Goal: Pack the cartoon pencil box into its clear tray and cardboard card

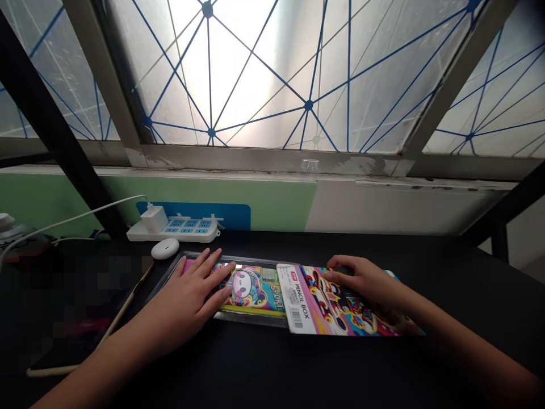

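Note:
A colourful pencil box [255, 288] with a cartoon character lies flat in a clear plastic tray [255, 319] on the black table. My left hand [198, 292] rests on its left part, fingers spread and flat. Over the right part of the box lies a printed cardboard sleeve [303, 307] marked "PENCIL BOX", with a barcode at its left end. My right hand [361, 281] grips the sleeve near its upper edge, thumb and fingers curled there. The hand and forearm hide the sleeve's right part.
Behind the box stands a white power strip [191, 229] with a plugged-in charger [154, 218] and white cable. A round white case [165, 249] sits in front of it. At left lies a dark item with a beige edge [123, 315]. Black frame bars [63, 125] rise beside the window.

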`<action>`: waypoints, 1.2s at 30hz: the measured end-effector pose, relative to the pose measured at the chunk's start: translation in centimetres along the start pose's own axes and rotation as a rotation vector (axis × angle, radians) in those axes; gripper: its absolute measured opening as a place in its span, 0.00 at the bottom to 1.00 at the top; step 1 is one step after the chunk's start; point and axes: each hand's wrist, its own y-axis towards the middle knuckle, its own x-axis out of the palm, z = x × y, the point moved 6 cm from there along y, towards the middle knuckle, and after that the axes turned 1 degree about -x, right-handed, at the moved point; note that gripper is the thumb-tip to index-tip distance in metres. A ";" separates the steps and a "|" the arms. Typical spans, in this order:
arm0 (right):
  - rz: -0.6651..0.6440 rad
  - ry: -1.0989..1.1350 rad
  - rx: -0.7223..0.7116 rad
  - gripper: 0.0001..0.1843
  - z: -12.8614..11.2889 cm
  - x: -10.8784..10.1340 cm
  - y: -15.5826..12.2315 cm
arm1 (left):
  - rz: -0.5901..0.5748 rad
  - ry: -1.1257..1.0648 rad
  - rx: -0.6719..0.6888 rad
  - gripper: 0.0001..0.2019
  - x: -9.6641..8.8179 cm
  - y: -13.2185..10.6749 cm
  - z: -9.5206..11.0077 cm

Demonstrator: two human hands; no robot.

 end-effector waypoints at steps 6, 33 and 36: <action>-0.009 -0.011 0.068 0.25 1.7 -1.4 -0.4 | -0.010 -0.014 -0.004 0.27 -0.2 0.0 0.0; 0.109 0.093 -0.032 0.23 -4.2 1.7 -2.1 | 0.044 -0.763 0.059 0.34 -1.2 -2.3 4.2; 0.068 0.102 -0.044 0.22 -4.0 1.1 -2.2 | 0.251 -1.049 0.074 0.26 -2.8 -2.4 3.7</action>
